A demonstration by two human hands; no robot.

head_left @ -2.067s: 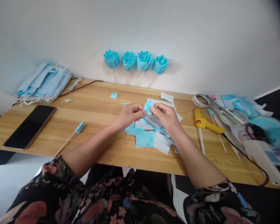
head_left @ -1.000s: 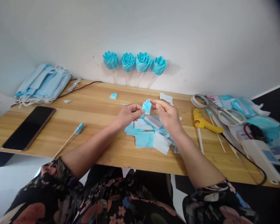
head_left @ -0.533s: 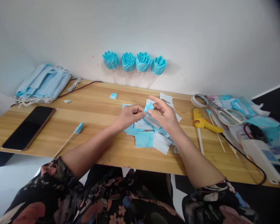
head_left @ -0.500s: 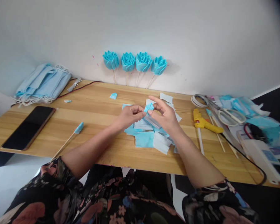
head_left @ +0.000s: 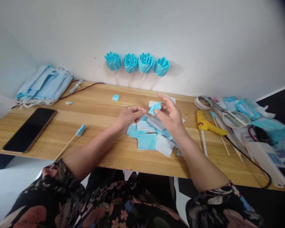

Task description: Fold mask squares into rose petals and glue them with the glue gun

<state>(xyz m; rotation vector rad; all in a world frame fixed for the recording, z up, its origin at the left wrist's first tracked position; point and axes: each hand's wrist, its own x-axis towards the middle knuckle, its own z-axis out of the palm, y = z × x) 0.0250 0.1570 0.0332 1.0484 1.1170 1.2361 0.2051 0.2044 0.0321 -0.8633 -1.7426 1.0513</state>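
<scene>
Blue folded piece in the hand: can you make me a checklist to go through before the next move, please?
1. Right hand has the blue folded piece: ok, pinched between thumb and fingers.
2. Left hand is off the piece: ok, there looks to be a small gap.
3. Pile of cut pieces is neatly stacked: not ok, they lie spread and overlapping.
4. Blue-tipped stick is clear of the left sleeve: cannot tell, its lower end runs right up to it.
5. Yellow glue gun is cool: cannot tell, it just lies on the table.
</scene>
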